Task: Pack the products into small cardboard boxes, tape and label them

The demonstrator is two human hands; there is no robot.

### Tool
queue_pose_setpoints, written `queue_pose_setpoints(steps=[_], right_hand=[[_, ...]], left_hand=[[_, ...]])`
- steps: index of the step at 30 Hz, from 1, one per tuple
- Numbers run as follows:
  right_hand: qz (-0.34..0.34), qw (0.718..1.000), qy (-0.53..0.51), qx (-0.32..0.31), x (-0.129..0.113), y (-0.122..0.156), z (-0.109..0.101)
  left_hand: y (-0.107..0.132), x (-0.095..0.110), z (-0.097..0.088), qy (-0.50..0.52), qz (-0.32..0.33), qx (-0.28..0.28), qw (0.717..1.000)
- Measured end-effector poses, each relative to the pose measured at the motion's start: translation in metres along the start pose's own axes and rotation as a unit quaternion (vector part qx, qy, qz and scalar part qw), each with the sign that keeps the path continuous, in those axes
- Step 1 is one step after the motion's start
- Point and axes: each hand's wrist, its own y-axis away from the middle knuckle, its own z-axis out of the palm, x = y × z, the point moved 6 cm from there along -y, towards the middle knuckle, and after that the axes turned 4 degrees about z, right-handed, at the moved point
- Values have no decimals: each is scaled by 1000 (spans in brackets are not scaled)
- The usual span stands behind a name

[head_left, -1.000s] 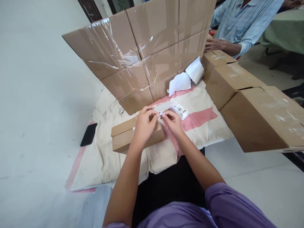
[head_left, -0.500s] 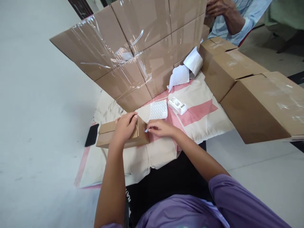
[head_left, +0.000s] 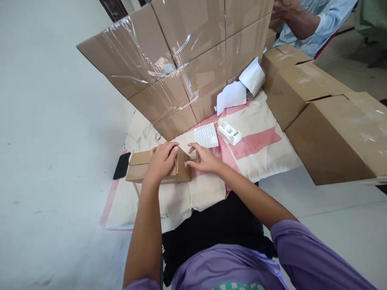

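A small cardboard box (head_left: 138, 171) lies on the cloth-covered table in front of me. My left hand (head_left: 162, 162) is wrapped over its top near the right end, fingers curled over the far edge. At the box's right end face is a small pale sticker (head_left: 185, 164), with the thumb of my right hand (head_left: 206, 158) at it. The right hand's fingers are spread apart from the thumb, and nothing shows between them. Just beyond that hand lies a white sheet of outlined stickers (head_left: 206, 135), beside a white tape dispenser (head_left: 229, 133).
Stacked, taped cardboard boxes (head_left: 199, 60) form a wall at the back. More boxes (head_left: 329, 133) line the right side. Crumpled white paper (head_left: 232, 95) sits between them. A black phone (head_left: 122, 166) is at the left edge. Another person's arm (head_left: 304, 24) shows behind the boxes.
My right hand's pinch on the small sticker has opened, and its fingers have lifted away while the sticker stays at the box end. My left hand keeps its hold. The view has shifted slightly.
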Motion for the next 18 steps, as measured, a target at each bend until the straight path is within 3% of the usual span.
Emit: queue_pose_setpoints(steps=[4, 10, 13, 16, 18], right_hand=[[-94, 995, 2, -38, -24, -2, 12], [-72, 991, 87, -69, -60, 6, 43], [-43, 992, 109, -55, -67, 10, 52], [-29, 998, 59, -25, -63, 20, 31], [2, 999, 19, 32, -56, 36, -7]], left_hand=[[6, 0, -3, 9, 31, -1, 999], [26, -19, -8, 43, 74, 46, 995], [47, -24, -19, 115, 109, 141, 977], [82, -29, -33, 156, 123, 278, 940], [93, -28, -26, 176, 151, 287, 930]])
